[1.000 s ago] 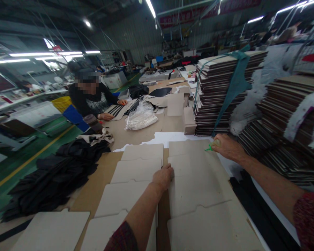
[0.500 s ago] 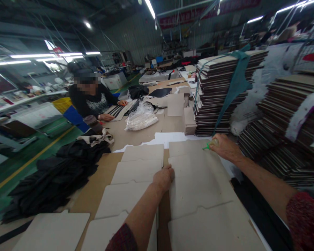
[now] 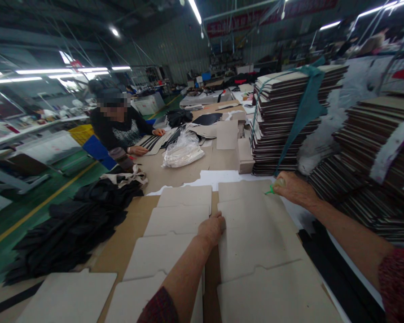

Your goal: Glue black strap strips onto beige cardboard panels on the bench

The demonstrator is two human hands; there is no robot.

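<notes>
Two rows of flat grey cardboard pieces [image 3: 256, 233] lie overlapped on the table in front of me. My left hand [image 3: 211, 228] rests with curled fingers on the left edge of the right row, between the two rows. My right hand [image 3: 291, 188] is closed round a small bottle with a green nozzle [image 3: 272, 187], its tip touching the far piece of the right row.
Tall strapped stacks of board [image 3: 283, 116] stand at the right. A heap of black fabric [image 3: 74, 220] lies at the left table edge. Farther along the table a seated person [image 3: 116, 125] handles dark strips beside a clear plastic bag [image 3: 182, 152].
Almost nothing differs; my right hand with the bottle has shifted very slightly along the far cardboard piece, and the left hand stays put.
</notes>
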